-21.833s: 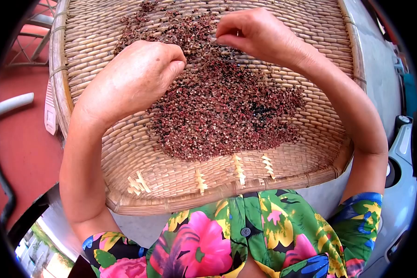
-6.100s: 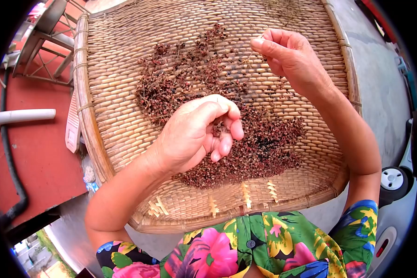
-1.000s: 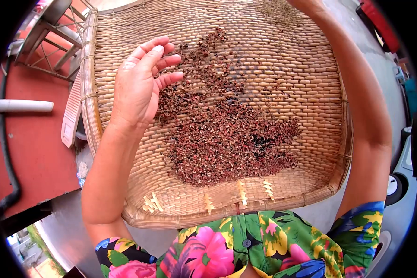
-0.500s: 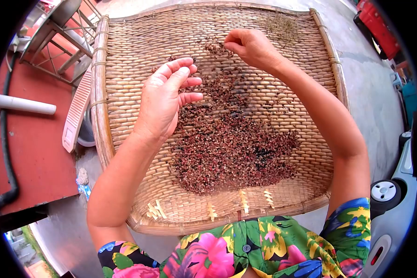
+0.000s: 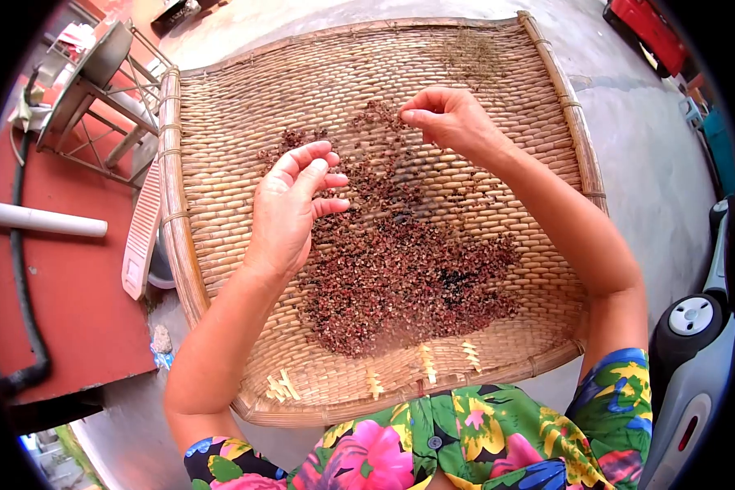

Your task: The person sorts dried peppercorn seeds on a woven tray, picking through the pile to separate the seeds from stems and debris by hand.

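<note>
A large woven tray [image 5: 539,196] with a bound cane rim lies before me, holding a heap of reddish-brown husks and black seeds [image 5: 400,286]. My left hand [image 5: 290,204] is over the left part of the heap, palm turned inward, fingers curved and apart, with nothing visible in it. To its upper right, my right hand [image 5: 453,122] is closed in a pinch at the heap's upper end. What its fingertips hold is too small to name. A thin pile of stems [image 5: 471,59] lies near the tray's far edge.
At the left are a metal stand [image 5: 98,106], a white pipe [image 5: 41,219] and a black hose [image 5: 24,294] on a red surface [image 5: 82,318]. A pale slotted plastic piece [image 5: 141,237] leans by the tray. A grey wheeled toy car [image 5: 698,359] stands at the right.
Compared with a second ago, my right hand has come back from the tray's far right corner to the heap's upper end. My left hand has shifted slightly right and lower in view.
</note>
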Tool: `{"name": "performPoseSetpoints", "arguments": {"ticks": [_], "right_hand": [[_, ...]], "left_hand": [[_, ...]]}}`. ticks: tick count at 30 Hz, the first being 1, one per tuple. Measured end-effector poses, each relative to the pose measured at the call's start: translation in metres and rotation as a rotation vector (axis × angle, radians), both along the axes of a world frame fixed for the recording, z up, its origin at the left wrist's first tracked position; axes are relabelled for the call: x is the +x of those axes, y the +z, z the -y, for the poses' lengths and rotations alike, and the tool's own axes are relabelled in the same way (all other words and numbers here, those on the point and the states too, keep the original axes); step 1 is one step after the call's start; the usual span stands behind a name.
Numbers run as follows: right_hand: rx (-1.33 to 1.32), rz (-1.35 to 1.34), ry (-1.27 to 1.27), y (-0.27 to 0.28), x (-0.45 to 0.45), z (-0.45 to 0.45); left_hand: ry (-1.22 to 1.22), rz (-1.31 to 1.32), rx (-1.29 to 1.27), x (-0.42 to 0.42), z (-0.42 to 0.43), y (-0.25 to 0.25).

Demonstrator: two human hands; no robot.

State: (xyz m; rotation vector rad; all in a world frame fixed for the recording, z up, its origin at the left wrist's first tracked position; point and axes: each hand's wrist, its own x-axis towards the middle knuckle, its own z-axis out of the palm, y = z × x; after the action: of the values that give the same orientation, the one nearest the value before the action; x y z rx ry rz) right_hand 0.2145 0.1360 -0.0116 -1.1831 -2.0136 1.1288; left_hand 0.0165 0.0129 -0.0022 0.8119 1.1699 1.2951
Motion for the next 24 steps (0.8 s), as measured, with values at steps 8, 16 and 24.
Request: {"name": "performPoseSetpoints", "arguments": {"ticks": [8, 16, 24], "right_hand": [[-0.204, -0.175, 0.064, 0.007, -0.007, 0.008], [-0.28, -0.297, 0.175, 0.021, -0.009, 0.02], [-0.415, -0.385, 0.19, 0.027, -0.012, 0.022]], "left_hand": [[-0.007, -0.171, 0.02, 0.013, -0.003, 0.014], [0.0, -0.772, 0.566, 0.008, -0.054, -0.005], [-0.237, -0.355, 0.168, 0.001, -0.044, 0.0]]}}
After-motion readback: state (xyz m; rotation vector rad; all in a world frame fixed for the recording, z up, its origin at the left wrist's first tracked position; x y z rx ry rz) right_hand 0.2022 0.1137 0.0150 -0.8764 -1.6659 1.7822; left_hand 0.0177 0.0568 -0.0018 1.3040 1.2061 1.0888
